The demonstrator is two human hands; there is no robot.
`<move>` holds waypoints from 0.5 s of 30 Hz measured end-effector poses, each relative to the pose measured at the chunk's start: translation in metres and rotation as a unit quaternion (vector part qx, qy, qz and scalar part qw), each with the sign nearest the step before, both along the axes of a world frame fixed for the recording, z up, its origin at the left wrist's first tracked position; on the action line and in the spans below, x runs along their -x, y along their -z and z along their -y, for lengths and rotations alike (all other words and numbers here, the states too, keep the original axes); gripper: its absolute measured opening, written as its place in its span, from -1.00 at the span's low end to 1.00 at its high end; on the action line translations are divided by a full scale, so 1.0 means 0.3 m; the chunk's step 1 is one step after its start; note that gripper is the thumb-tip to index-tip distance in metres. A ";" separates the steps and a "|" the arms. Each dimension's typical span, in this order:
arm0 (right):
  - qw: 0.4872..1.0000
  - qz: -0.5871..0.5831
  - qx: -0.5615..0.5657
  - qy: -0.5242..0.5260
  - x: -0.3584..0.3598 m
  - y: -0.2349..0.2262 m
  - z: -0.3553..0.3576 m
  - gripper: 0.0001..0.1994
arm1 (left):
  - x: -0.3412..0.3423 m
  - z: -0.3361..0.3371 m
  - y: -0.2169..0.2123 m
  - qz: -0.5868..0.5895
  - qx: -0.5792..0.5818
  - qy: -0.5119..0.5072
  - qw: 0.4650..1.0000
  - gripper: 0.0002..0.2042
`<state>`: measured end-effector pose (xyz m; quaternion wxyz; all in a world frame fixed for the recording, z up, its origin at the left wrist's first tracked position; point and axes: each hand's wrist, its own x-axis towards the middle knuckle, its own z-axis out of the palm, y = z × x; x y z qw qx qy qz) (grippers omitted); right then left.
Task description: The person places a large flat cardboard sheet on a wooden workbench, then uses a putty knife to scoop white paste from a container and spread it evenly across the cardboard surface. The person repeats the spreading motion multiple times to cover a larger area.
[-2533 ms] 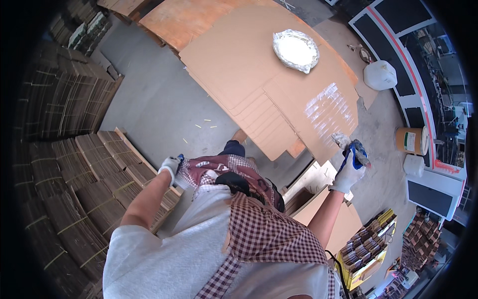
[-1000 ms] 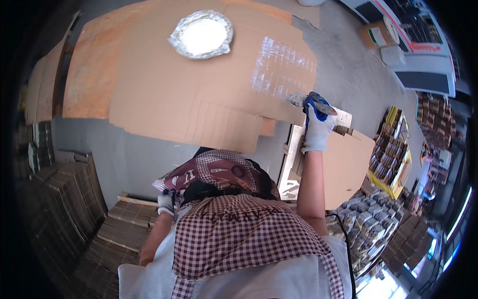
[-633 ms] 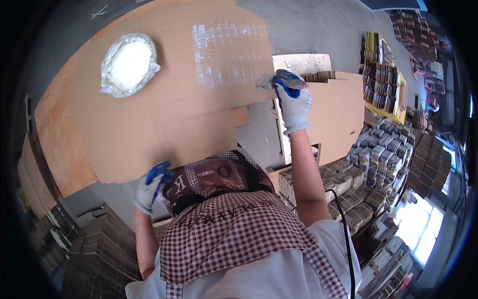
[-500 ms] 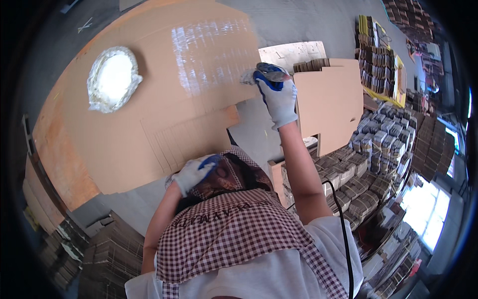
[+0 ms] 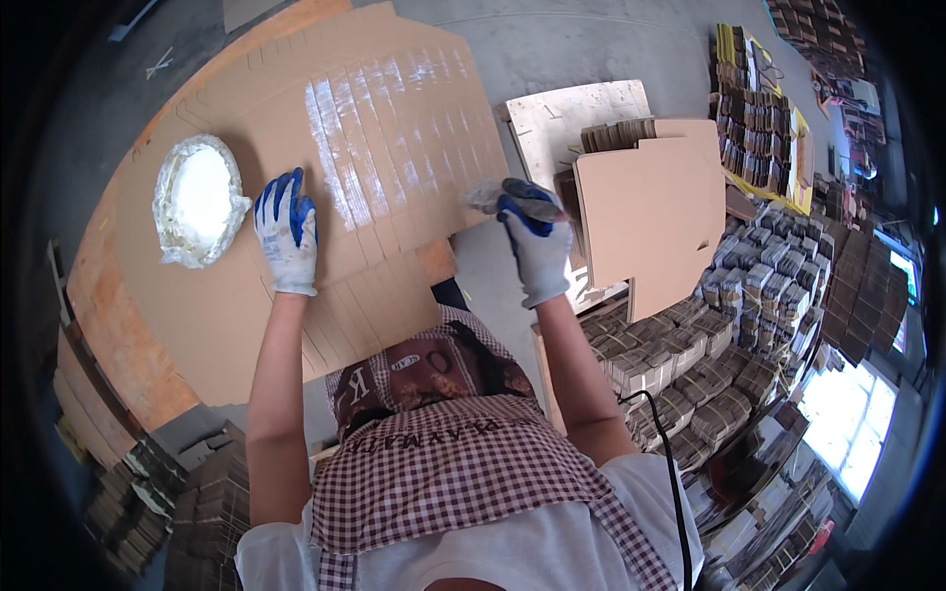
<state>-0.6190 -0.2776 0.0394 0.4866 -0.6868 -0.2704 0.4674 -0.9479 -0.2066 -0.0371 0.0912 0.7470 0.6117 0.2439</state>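
Observation:
My left hand (image 5: 286,232), in a white glove with blue coating, is on or just above a slotted brown cardboard sheet (image 5: 246,108), fingers stretched upward and holding nothing. Left of it, a round basin (image 5: 200,202) with a crumpled plastic lining sits on the cardboard, holding white stuff. Wet-looking whitish streaks (image 5: 345,148) cover the slotted strips at the sheet's right part. My right hand (image 5: 537,241), gloved alike, is closed around a brush (image 5: 532,202). The brush's greyish tip points left, near the sheet's right edge.
To the right, a stack of cut cardboard sheets (image 5: 645,212) rests by a pale board (image 5: 552,113). Tied bundles of cardboard (image 5: 680,379) fill the right side, with more at the lower left (image 5: 207,502). An orange-brown board (image 5: 128,335) lies beneath the sheet. A black cable (image 5: 675,473) hangs along my right arm.
My left hand has moved from my apron up over the cardboard, its fingers straightening. My right hand, still gripping the brush, has come a little nearer. The view has shifted slightly.

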 end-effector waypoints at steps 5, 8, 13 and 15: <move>0.965 0.206 -0.119 -0.109 0.175 0.065 -0.044 -0.65 | -0.035 0.010 0.074 -0.092 -0.031 -0.018 0.995 -0.54; 0.948 0.254 -0.120 -0.151 0.181 0.098 -0.070 -0.66 | -0.047 0.005 0.070 -0.119 -0.032 -0.017 0.992 -0.54; 0.931 0.355 -0.038 -0.082 -0.068 0.208 -0.093 -0.67 | -0.047 0.013 0.066 -0.135 -0.003 -0.030 0.990 -0.54; 0.899 0.433 -0.014 -0.065 -0.123 0.182 -0.101 -0.66 | -0.048 0.014 0.059 -0.141 -0.001 -0.034 0.989 -0.55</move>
